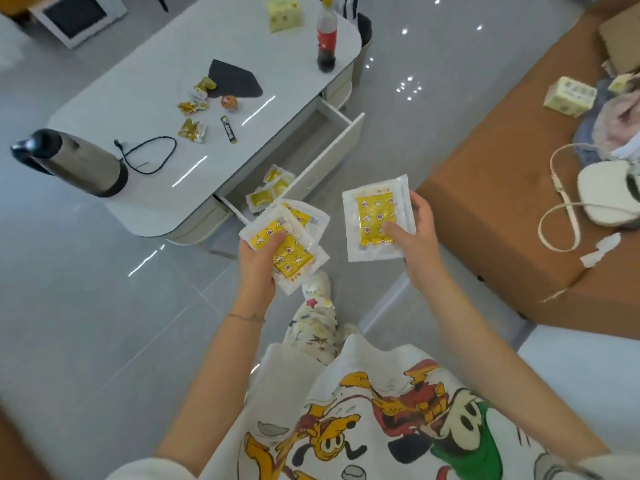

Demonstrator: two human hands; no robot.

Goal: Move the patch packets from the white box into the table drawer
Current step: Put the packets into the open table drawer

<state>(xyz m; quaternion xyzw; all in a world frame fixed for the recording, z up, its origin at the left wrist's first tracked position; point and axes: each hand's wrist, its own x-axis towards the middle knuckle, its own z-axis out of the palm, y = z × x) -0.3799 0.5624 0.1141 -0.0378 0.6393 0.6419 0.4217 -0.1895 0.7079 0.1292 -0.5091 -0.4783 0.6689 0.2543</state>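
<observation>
My left hand grips a fanned stack of packets, my right hand, at its three o'clock, pinches another packet, and at twelve o'clock loose packets lie in the open drawer.

Pale grey table with steel kettle, black cable, snack wrappers, dark cloth, cola bottle, yellow pack.

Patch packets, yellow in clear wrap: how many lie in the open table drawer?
3 show in the white table drawer: one farthest back, one beside the drawer front, one nearest. More may be hidden behind the packets in the left hand.
</observation>
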